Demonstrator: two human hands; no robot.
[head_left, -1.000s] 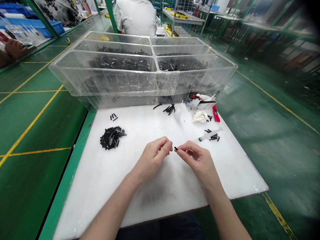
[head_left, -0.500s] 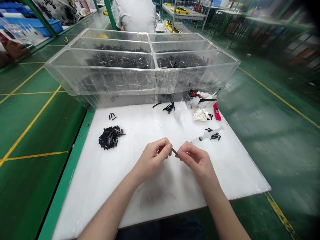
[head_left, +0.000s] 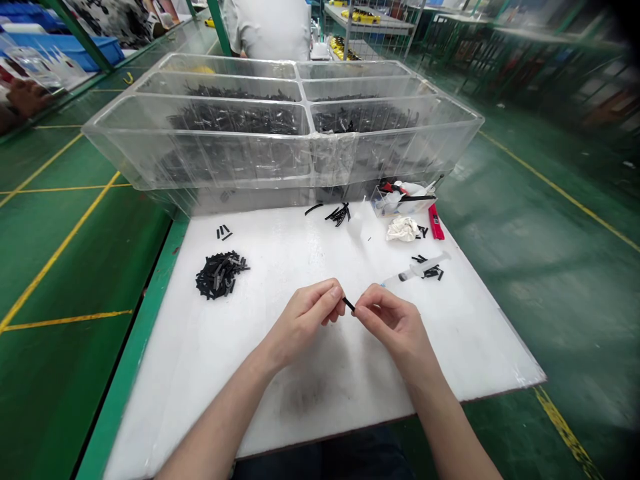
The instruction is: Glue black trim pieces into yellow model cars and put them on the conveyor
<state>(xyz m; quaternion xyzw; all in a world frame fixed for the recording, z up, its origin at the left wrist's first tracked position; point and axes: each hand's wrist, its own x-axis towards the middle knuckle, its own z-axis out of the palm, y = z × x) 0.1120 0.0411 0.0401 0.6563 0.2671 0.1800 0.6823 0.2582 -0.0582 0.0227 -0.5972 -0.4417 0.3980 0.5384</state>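
A short black strip [head_left: 349, 305] is pinched at both ends above the white work board [head_left: 280, 373]. My left hand [head_left: 313, 313] is closed on its upper left end, and my right hand [head_left: 387, 317] grips the lower right end between thumb and fingertips. Just beyond my right hand lies a clear syringe [head_left: 420, 269], across several small black pieces [head_left: 434, 273]. Over on the left is a heap of short black strips [head_left: 220, 275], with several loose ones [head_left: 223, 232] behind it.
A clear divided bin [head_left: 210, 157] holding many black pieces spans the board's far edge. Near it are longer black strips [head_left: 339, 214], a small clear box of tools [head_left: 406, 200], crumpled white tissue [head_left: 401, 229] and a red object [head_left: 436, 222]. Another person [head_left: 273, 30] sits beyond the bin.
Both hands stay nearly in place on the black strip. The left fingers have closed up slightly, and the strip has turned a little, looking darker. The camera view has shifted slightly.
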